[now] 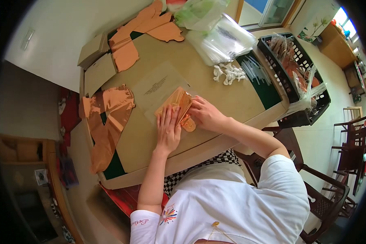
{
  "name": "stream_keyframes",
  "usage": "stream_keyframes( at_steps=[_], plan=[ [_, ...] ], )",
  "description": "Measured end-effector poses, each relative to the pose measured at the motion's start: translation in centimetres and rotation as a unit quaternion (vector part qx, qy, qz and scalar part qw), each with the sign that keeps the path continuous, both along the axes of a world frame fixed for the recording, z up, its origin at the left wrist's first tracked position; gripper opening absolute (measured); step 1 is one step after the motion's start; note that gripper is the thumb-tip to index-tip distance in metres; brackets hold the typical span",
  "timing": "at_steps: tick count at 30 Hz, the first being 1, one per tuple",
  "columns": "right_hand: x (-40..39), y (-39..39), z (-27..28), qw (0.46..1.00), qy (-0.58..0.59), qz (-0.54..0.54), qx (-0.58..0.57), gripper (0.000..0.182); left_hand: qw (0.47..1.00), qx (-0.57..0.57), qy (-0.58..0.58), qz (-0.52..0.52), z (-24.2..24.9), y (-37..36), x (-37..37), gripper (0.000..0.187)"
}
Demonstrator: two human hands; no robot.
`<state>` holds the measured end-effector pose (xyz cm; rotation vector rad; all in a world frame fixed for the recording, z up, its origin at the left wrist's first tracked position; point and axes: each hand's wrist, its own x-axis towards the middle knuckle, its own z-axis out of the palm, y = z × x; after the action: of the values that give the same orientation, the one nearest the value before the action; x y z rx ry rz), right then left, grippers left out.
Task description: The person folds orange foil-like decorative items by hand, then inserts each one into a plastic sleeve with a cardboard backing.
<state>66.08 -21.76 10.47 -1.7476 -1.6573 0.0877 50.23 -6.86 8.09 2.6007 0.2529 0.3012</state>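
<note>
A folded rose-gold foil balloon [181, 99] lies near the middle of the table, partly over a clear plastic bag [152, 84] with printed text. My left hand [168, 129] rests on the balloon's left side, fingers stretched out and flat against the foil. At its right edge, my right hand [208, 115] has bent fingers closed on the foil; the fingertips are partly hidden. A rounded foil end [188, 124] sticks out between both hands toward my body.
Unfolded foil balloons lie at the left [112, 118] and far left [124, 42]. Stacked cardboard [98, 75] sits at the left edge. Clear bags [219, 38], white tied pieces [228, 73] and thin straws [254, 70] lie back right, beside a filled black crate [309, 107].
</note>
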Motion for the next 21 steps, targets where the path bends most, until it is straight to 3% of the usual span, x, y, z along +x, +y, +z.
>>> stream_keyframes(
  at_steps=[7,10,21],
  plan=[
    [0.4,-4.2,0.4,0.990,0.048,0.114,-0.061,0.032,1.000,-0.010,0.009,0.011,0.4,-0.2,0.0,0.055],
    [0.1,-5.5,0.5,0.992,-0.039,0.102,-0.058,0.042,1.000,-0.003,0.005,0.013,0.2,-0.2,0.0,0.055],
    [0.1,-2.5,-1.7,0.993,-0.003,0.104,-0.053,0.043,1.000,-0.006,0.004,0.006,0.0,0.1,0.1,0.056]
  ],
)
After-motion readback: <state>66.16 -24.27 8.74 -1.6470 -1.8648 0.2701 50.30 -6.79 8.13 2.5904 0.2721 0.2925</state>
